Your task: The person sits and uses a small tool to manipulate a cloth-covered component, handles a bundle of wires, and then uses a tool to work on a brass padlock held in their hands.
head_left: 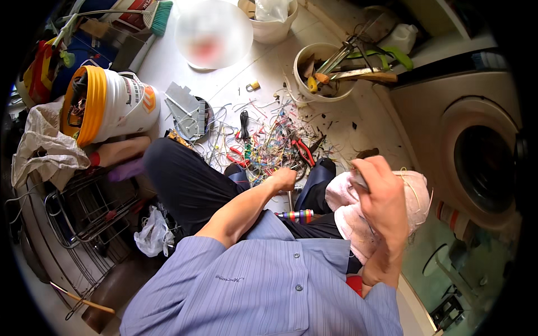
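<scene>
My left hand [283, 179] is closed above the gap between my shins, at the near edge of a tangled heap of coloured wires [274, 140]. What its fingers pinch is too small to tell. A metal rod [290, 199] stands just below it, beside a striped multicoloured cylinder [296, 216]. Raised over my right knee, my right hand [381, 190] has curled fingers around something mostly hidden; a greyish edge shows. Beneath it a pink towel [414, 193] covers the knee. Red-handled pliers [304, 152] and another red-handled tool [238, 157] lie on the wires.
A black bundled cable [244, 124] and a yellow padlock [253, 86] lie beyond the heap. At left are a tipped white-and-yellow bucket [126, 106] and a wire rack [89, 207]. A tool bucket [330, 92] stands far right, near a washing machine [459, 129].
</scene>
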`<state>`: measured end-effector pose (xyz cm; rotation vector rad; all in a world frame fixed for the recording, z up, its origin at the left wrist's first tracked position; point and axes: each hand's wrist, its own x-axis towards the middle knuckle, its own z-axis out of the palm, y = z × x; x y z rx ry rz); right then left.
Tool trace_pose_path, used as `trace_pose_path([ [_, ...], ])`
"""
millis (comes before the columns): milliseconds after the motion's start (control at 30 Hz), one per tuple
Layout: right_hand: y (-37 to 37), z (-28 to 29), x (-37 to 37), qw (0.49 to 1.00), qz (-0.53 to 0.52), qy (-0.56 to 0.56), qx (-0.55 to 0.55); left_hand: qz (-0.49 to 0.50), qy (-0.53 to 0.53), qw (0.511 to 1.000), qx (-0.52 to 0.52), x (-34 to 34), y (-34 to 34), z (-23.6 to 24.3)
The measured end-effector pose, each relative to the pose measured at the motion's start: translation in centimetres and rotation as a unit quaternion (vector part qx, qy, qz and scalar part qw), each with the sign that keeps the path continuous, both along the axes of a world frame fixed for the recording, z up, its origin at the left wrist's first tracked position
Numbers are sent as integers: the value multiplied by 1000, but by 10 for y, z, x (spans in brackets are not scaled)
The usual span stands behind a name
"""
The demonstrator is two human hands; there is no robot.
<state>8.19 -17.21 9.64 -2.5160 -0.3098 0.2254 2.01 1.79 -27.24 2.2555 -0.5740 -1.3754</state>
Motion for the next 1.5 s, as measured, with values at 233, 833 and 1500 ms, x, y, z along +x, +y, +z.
trace_pose_path([
  [233,-6,-55,5,992,61,100,-55,65,-140,988,23,33,17,-8],
  [833,9,-80,29,971,113,196,-80,504,-71,850,134,138,160,-84],
  [1500,31,-52,12,935,-75,227,263,493,318,592,-552,88,49,237],
])
